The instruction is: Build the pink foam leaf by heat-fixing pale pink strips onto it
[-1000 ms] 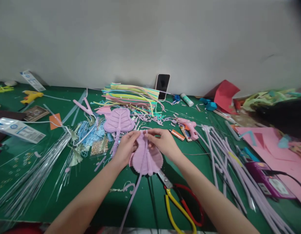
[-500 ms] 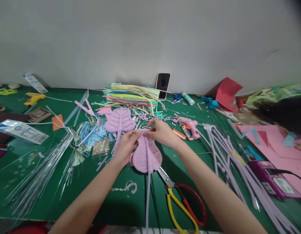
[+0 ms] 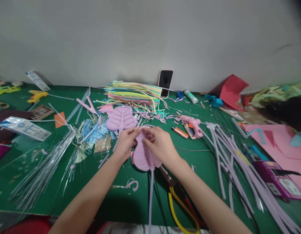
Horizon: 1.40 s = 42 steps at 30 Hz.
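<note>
A lilac leaf-shaped piece made of pipe cleaners (image 3: 142,158) lies on the green table (image 3: 121,201) with its long stem trailing toward me. My left hand (image 3: 125,144) pinches its top left edge. My right hand (image 3: 161,146) is closed on the top right part and covers that side. A second, finished lilac leaf (image 3: 121,119) lies just beyond my hands.
Scissors with yellow and red handles (image 3: 179,203) lie under my right forearm. Lilac pipe cleaners (image 3: 234,162) spread to the right, a pink glue gun (image 3: 193,125) and lighter (image 3: 180,132) behind. Coloured strips (image 3: 135,92), a phone (image 3: 165,83), clear wires (image 3: 40,169) stand around.
My right hand came down from above the leaf's top onto its right side. The view shifted slightly, so the scissors are now largely hidden under my right forearm.
</note>
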{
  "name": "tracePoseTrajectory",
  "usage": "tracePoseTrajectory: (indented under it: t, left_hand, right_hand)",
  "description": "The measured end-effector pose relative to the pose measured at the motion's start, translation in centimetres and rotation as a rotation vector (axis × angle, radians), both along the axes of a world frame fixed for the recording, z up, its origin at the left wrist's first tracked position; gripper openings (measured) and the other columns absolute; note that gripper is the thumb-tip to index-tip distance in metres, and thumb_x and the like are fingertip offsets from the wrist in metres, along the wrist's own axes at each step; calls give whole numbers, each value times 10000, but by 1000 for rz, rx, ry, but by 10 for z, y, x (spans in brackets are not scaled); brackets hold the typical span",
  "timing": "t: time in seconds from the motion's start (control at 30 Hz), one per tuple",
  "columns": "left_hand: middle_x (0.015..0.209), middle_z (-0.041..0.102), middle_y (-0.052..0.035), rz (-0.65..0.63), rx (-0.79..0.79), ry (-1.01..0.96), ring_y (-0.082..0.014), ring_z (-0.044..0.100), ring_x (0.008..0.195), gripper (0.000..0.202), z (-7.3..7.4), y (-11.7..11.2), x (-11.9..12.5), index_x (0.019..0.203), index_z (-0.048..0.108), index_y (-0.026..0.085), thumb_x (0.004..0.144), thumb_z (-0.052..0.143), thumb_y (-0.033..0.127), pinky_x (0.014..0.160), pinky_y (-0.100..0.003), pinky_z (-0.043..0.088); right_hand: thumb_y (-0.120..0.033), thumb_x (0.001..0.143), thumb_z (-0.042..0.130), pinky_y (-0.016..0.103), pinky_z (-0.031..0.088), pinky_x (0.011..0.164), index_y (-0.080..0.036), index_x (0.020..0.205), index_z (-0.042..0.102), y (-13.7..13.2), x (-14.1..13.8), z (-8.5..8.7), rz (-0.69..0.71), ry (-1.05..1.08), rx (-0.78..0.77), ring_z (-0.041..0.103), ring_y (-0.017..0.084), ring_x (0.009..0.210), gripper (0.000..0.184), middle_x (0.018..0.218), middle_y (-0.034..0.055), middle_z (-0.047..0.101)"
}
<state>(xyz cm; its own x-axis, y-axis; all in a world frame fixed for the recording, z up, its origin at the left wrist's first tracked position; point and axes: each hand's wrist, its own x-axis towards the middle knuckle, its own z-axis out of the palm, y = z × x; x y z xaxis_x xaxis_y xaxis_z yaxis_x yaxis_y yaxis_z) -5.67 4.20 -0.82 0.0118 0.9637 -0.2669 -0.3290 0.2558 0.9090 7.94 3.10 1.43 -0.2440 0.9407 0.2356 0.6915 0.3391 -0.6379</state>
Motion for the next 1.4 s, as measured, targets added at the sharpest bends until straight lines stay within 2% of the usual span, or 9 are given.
tracePoseTrajectory:
  t: [0.1, 0.23, 0.47, 0.57, 0.67, 0.93, 1.07, 1.27, 1.4]
  left_hand:
    - [657, 596, 13, 15, 4, 5, -15, 424, 446, 359, -1, 1, 0, 795, 715, 120, 608, 809, 412, 377, -130, 257]
    - [633, 564, 37, 37, 10, 19, -3, 372, 407, 346, -2, 2, -1, 787, 699, 126, 611, 807, 404, 351, -140, 205]
    - [557, 505, 54, 71, 5, 54, -7, 335, 400, 312, -2, 3, -2, 679, 671, 115, 599, 807, 384, 345, -150, 179]
    - [568, 535, 42, 95, 5, 76, -18, 369, 416, 284, -1, 3, -1, 684, 683, 113, 595, 803, 354, 352, -151, 208]
    - [553, 541, 40, 121, -1, 94, -25, 377, 411, 270, -1, 4, 0, 689, 690, 113, 591, 796, 341, 349, -158, 219]
    - [518, 531, 50, 148, -23, 119, -25, 351, 387, 244, -6, 9, 0, 674, 692, 118, 576, 788, 320, 333, -170, 186]
    - [507, 519, 53, 150, -19, 126, -18, 332, 377, 256, -6, 9, 0, 680, 697, 111, 572, 790, 323, 333, -168, 174]
    - [470, 507, 65, 162, -8, 117, -13, 297, 342, 275, -8, 11, -1, 699, 702, 117, 554, 801, 329, 328, -180, 148]
    - [481, 523, 58, 161, -8, 104, -13, 307, 349, 287, -8, 12, -2, 688, 701, 116, 539, 807, 336, 331, -175, 143]
  right_hand:
    - [-94, 781, 575, 292, 491, 764, -147, 1139, 666, -9, -4, -6, -46, 77, 46, 603, 157, 751, 373, 921, 79, 649]
    - [-92, 798, 537, 297, 510, 781, -155, 1133, 668, -13, -8, -10, -44, 110, 91, 610, 157, 759, 366, 953, 84, 636]
    - [-60, 794, 475, 334, 526, 816, -125, 1150, 633, -13, -11, -17, 52, 57, 175, 603, 189, 883, 396, 1017, 121, 598]
    - [-61, 804, 470, 351, 528, 831, -83, 1191, 594, -21, -11, -16, 25, -13, 176, 603, 205, 904, 407, 1033, 149, 591]
    - [-101, 827, 495, 339, 547, 758, -60, 1200, 576, -38, -8, -14, -38, -127, 139, 611, 199, 810, 383, 980, 145, 594]
    - [-109, 862, 482, 258, 506, 530, -113, 1315, 507, -88, 1, -21, -22, -467, 140, 609, 171, 667, 454, 915, 98, 617]
    - [-112, 851, 467, 255, 485, 489, -93, 1297, 521, -91, 0, -21, -7, -479, 139, 607, 159, 626, 449, 941, 103, 614]
    - [-138, 830, 468, 246, 475, 488, -120, 1329, 485, -91, -2, -17, 1, -435, 20, 601, 133, 602, 499, 1036, 111, 601]
    - [-127, 831, 454, 242, 472, 464, -122, 1316, 498, -102, 1, -20, -13, -442, 60, 600, 145, 621, 487, 1007, 108, 606]
